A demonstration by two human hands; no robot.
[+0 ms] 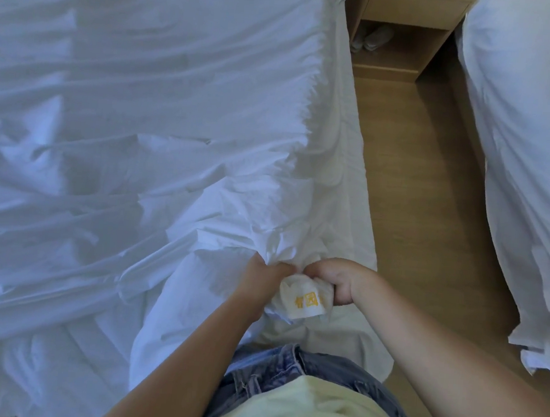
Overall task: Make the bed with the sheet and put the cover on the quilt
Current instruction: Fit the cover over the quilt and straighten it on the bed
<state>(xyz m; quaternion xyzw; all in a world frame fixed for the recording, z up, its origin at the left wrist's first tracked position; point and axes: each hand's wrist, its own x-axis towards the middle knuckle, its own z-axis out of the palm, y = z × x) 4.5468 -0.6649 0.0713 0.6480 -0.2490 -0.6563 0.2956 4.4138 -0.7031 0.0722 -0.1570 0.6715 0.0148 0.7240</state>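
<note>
Head view. Left hand [264,274] and right hand [338,282], fingers curled, both pinch one bunched corner [304,300] of the cover [174,136] (yellow mark showing). This is at the near edge of the bed [342,183], over which the cover lies rumpled. Risk: a loose pinch lets the quilt slip inside, leaving the cover lumpy. Whether the quilt fills that corner cannot be told, and the fingertips are buried in cloth.

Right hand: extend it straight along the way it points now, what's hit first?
The right hand points up-left in the picture. First in line is the bunched cover corner it grips, then probably the left hand; depth is unclear.
</note>
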